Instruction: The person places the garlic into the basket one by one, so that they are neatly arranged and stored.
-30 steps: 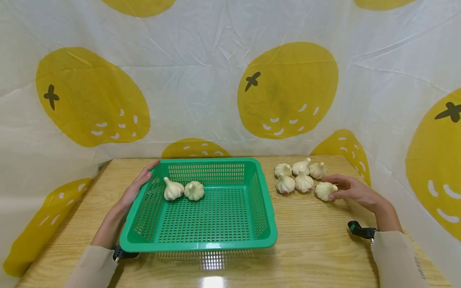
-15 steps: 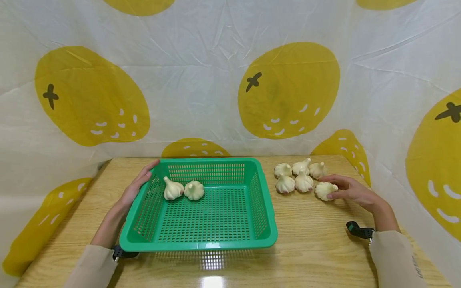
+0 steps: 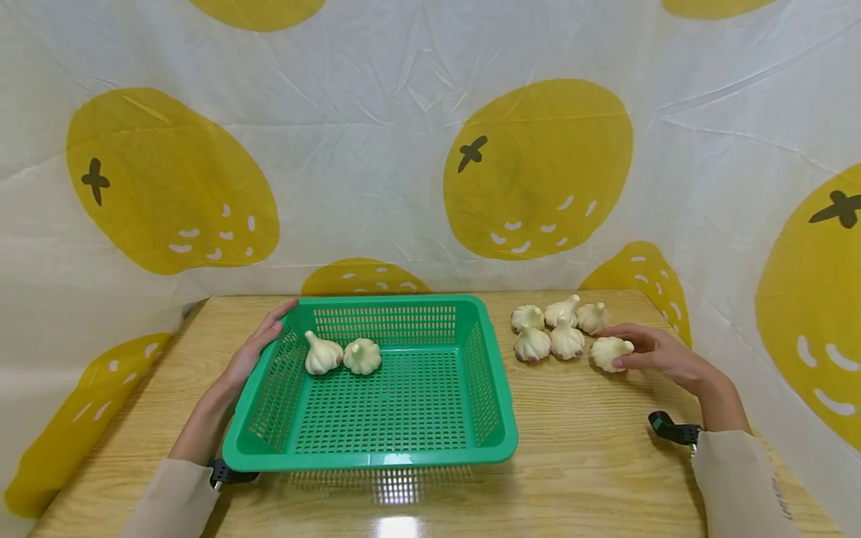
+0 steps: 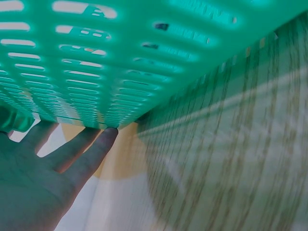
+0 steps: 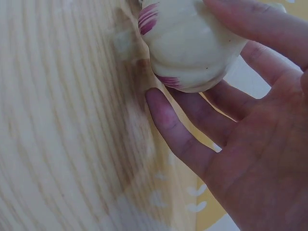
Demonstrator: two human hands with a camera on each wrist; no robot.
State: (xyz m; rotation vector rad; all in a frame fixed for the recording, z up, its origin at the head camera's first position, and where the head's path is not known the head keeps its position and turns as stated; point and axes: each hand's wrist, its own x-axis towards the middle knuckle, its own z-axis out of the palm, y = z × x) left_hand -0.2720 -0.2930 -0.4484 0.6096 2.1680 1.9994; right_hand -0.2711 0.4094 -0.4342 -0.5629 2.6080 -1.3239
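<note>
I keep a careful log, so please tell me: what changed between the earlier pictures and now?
The cream, ribbed garlic bulb pinched by the right hand shifted very slightly right and up in the head view; no grip was visibly taken or released. The left hand, green rectangular plastic basket and other garlic bulbs stayed.

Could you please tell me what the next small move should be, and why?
Probably lift the round, cream-coloured garlic bulb toward the rectangular green plastic basket: the right hand holds that bulb, two similar cream-coloured bulbs sit inside the basket, and the left hand rests against the basket's side.
</note>
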